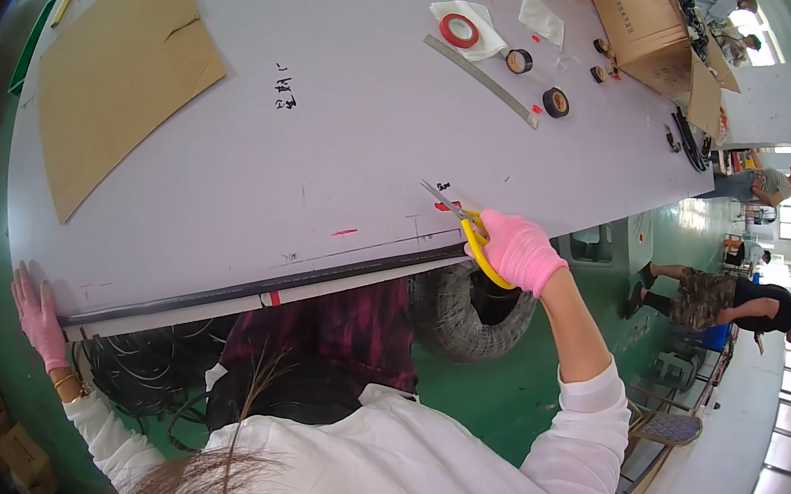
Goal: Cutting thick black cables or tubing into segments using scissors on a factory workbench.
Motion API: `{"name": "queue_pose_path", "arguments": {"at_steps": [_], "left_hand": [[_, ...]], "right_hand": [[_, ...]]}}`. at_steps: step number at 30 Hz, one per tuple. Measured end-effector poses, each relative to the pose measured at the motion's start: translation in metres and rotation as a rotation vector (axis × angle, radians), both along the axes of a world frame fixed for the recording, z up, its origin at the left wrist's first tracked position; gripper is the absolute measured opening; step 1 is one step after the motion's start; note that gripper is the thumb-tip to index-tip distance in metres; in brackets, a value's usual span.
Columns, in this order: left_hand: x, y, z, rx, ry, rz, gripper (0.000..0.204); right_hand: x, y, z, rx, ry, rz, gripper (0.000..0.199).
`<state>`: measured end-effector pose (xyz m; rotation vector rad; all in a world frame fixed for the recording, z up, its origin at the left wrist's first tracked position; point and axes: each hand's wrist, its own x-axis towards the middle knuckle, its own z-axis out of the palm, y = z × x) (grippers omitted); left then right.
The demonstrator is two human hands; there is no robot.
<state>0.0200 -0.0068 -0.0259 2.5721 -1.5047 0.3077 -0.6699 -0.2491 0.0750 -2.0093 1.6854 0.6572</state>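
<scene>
A long black cable (252, 289) lies stretched along the near edge of the white table (332, 121), with a red band near its middle. My left hand (40, 314), in a pink glove, presses flat on the table's left corner at the cable's end. My right hand (516, 250), also pink-gloved, grips yellow-handled scissors (462, 224) at the cable's right end, blades pointing up and left over the table. A coil of grey sleeved cable (466, 315) hangs below the right hand.
A brown cardboard sheet (117, 65) lies at the table's left. At the far side sit a steel ruler (480, 80), a red tape roll (459, 30), black tape rolls (555, 102) and an open cardboard box (649, 31). Black cable bundles (143, 369) hang under the table. People sit at the right (734, 303).
</scene>
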Motion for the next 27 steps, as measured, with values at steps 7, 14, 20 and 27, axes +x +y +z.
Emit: {"name": "queue_pose_path", "arguments": {"at_steps": [7,14,20,27], "left_hand": [[-0.001,-0.001,0.006,0.028,-0.013,0.003,0.059],[-0.197,-0.082,0.030,-0.095,0.122,-0.310,0.055],[-0.468,-0.166,0.067,0.046,0.531,-0.872,0.021],[-0.542,-0.196,0.079,0.305,0.548,-0.698,0.023]], "right_hand": [[0.005,-0.003,-0.001,-0.002,0.053,-0.032,0.037],[0.004,-0.001,0.007,-0.044,0.020,-0.046,0.025],[0.005,-0.001,0.006,-0.033,0.002,-0.022,0.025],[-0.004,0.003,0.001,-0.059,-0.091,-0.053,0.034]]}}
